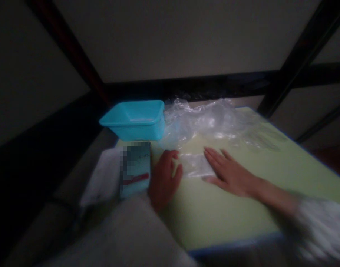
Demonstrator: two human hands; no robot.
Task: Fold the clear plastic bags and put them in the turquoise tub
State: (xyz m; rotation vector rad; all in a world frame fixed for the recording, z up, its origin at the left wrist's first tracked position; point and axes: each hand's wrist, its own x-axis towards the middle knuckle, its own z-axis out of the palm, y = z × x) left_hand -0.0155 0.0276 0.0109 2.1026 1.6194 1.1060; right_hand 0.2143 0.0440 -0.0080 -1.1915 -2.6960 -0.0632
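A small clear plastic bag (196,165) lies flat on the pale green table top (228,215). My right hand (228,172) rests on the bag's right end, fingers stretched out flat. At the bag's left end sits my left hand (164,178), fingers curled, thumb and fingertips touching the plastic; the dim, blurred picture hides whether it pinches the bag. Both forearms are in light sleeves.
A turquoise plastic tub (136,120) stands at the table's far left corner. A heap of crumpled clear plastic bags (214,122) lies behind the hands. A light blue box with a red stripe (135,168) sits by my left hand. Dark frame bars run behind.
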